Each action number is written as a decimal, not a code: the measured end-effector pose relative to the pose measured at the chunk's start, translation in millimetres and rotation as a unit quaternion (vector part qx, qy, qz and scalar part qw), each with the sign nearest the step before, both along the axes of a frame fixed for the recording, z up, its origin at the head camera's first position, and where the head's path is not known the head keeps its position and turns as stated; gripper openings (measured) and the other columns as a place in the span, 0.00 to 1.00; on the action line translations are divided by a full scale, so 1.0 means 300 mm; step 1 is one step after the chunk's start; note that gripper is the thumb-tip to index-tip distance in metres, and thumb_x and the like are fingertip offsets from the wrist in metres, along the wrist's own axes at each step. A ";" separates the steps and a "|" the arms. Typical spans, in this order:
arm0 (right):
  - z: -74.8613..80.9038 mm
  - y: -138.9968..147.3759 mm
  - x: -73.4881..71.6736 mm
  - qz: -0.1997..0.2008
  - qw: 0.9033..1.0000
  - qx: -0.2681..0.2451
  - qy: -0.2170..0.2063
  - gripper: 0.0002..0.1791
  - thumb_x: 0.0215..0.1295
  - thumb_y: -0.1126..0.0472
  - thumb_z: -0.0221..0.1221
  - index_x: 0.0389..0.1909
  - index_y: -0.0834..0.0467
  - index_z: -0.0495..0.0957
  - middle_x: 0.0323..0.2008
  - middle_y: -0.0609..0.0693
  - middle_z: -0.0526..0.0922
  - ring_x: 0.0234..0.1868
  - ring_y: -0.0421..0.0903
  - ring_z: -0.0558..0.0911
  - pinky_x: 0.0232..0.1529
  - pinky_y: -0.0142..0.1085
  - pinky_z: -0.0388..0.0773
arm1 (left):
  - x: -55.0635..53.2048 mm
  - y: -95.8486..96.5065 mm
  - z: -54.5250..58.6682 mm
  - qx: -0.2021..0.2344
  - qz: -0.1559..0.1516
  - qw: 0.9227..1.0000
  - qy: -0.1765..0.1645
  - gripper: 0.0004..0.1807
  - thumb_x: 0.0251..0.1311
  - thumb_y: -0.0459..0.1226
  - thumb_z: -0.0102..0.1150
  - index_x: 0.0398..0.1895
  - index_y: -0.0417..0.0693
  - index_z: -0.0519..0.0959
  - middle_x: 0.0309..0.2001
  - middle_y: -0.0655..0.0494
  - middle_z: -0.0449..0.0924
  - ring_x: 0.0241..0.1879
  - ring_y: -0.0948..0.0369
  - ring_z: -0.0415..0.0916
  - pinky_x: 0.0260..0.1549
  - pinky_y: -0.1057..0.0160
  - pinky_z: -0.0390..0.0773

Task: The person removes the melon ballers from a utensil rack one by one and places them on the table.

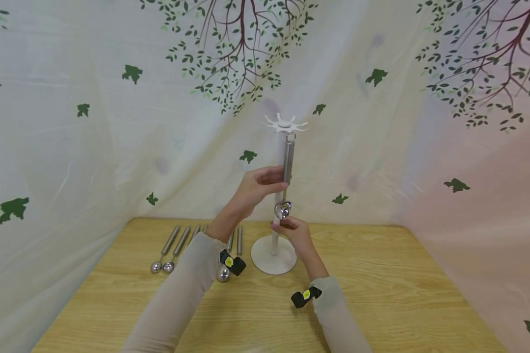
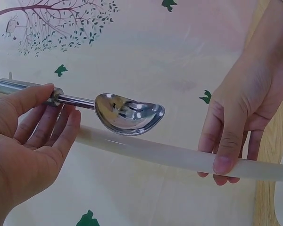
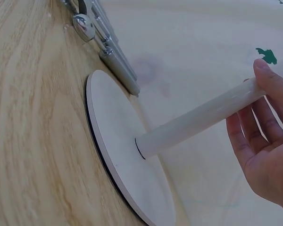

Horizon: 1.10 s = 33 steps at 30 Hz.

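Observation:
A white stand (image 1: 275, 267) with a round base and a tall pole rises from the table, topped by a ring of hooks (image 1: 285, 123). From one hook a steel ice cream scoop (image 1: 289, 157) hangs by its ring, bowl down. My left hand (image 1: 261, 189) holds the lower end of its handle between thumb and fingers. In the left wrist view the scoop's bowl (image 2: 129, 115) lies just beside the pole. Lower down, my right hand (image 1: 297, 233) pinches the pole (image 3: 198, 120) between thumb and fingers, above the base (image 3: 125, 155).
Left of the stand, several steel utensils lie in a row on the wooden table (image 1: 380, 294), among them a round-bowled scoop (image 1: 156, 266); my left forearm partly covers the row. A cloth backdrop (image 1: 194, 162) with printed leaves hangs behind the table.

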State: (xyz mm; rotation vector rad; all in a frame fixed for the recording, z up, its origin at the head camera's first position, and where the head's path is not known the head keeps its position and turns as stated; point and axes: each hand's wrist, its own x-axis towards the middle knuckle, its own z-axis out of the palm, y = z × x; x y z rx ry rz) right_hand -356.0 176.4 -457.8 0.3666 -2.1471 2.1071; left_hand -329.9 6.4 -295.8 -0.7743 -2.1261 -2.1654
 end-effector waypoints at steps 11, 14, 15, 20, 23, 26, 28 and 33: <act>-0.004 0.041 -0.011 0.053 0.998 0.018 -0.016 0.19 0.64 0.61 0.69 0.55 0.63 0.83 0.53 0.60 0.86 0.49 0.44 0.86 0.60 0.41 0.82 | 0.000 0.000 -0.002 0.002 0.000 1.000 -0.010 0.24 0.64 0.29 0.66 0.64 0.39 0.77 0.59 0.40 0.82 0.58 0.51 0.82 0.69 0.52 0.74; 0.004 0.047 -0.006 0.063 0.997 0.028 -0.017 0.21 0.65 0.62 0.69 0.57 0.66 0.81 0.52 0.57 0.87 0.50 0.44 0.86 0.61 0.42 0.82 | 0.002 -0.001 -0.001 0.003 -0.006 1.000 -0.009 0.24 0.64 0.29 0.66 0.64 0.40 0.77 0.59 0.41 0.83 0.58 0.52 0.82 0.69 0.51 0.73; 0.007 0.048 -0.005 0.066 0.997 0.029 -0.017 0.21 0.66 0.62 0.68 0.57 0.67 0.80 0.52 0.57 0.87 0.50 0.44 0.86 0.61 0.42 0.82 | 0.004 -0.002 -0.001 0.003 -0.006 1.000 -0.009 0.24 0.64 0.29 0.66 0.64 0.40 0.77 0.59 0.41 0.83 0.58 0.52 0.82 0.70 0.51 0.73; 0.022 0.052 -0.002 0.075 0.996 0.034 -0.021 0.20 0.67 0.65 0.66 0.56 0.69 0.80 0.53 0.59 0.87 0.50 0.43 0.85 0.61 0.43 0.82 | 0.012 -0.006 0.001 -0.002 -0.009 1.000 -0.010 0.24 0.64 0.29 0.66 0.64 0.40 0.77 0.59 0.41 0.83 0.57 0.52 0.82 0.69 0.50 0.73; 0.031 0.052 0.002 0.078 0.996 0.040 -0.026 0.20 0.67 0.65 0.66 0.57 0.69 0.79 0.56 0.64 0.85 0.50 0.42 0.85 0.62 0.43 0.82 | 0.014 -0.009 0.003 -0.002 -0.012 1.000 -0.011 0.24 0.64 0.29 0.66 0.64 0.39 0.77 0.59 0.41 0.83 0.57 0.53 0.82 0.69 0.51 0.74; 0.038 0.053 0.004 0.081 0.995 0.047 -0.031 0.21 0.67 0.65 0.66 0.58 0.69 0.79 0.55 0.62 0.85 0.51 0.42 0.85 0.62 0.44 0.82 | 0.014 -0.009 0.004 0.000 -0.014 1.000 -0.011 0.24 0.64 0.29 0.66 0.63 0.39 0.77 0.58 0.40 0.83 0.54 0.55 0.83 0.67 0.52 0.75; 0.042 0.054 0.007 0.082 0.995 0.047 -0.035 0.21 0.67 0.64 0.66 0.58 0.69 0.79 0.56 0.63 0.85 0.51 0.42 0.85 0.62 0.44 0.81 | 0.013 -0.011 0.003 0.001 -0.014 1.000 -0.010 0.23 0.64 0.29 0.66 0.63 0.39 0.77 0.57 0.41 0.83 0.52 0.58 0.84 0.66 0.53 0.76; 0.045 0.055 0.011 0.083 0.995 0.042 -0.036 0.22 0.67 0.64 0.66 0.59 0.68 0.79 0.55 0.61 0.86 0.51 0.42 0.85 0.62 0.44 0.82 | 0.009 -0.014 -0.001 0.002 -0.017 1.000 -0.007 0.23 0.63 0.29 0.67 0.62 0.39 0.78 0.55 0.43 0.85 0.48 0.62 0.84 0.63 0.55 0.79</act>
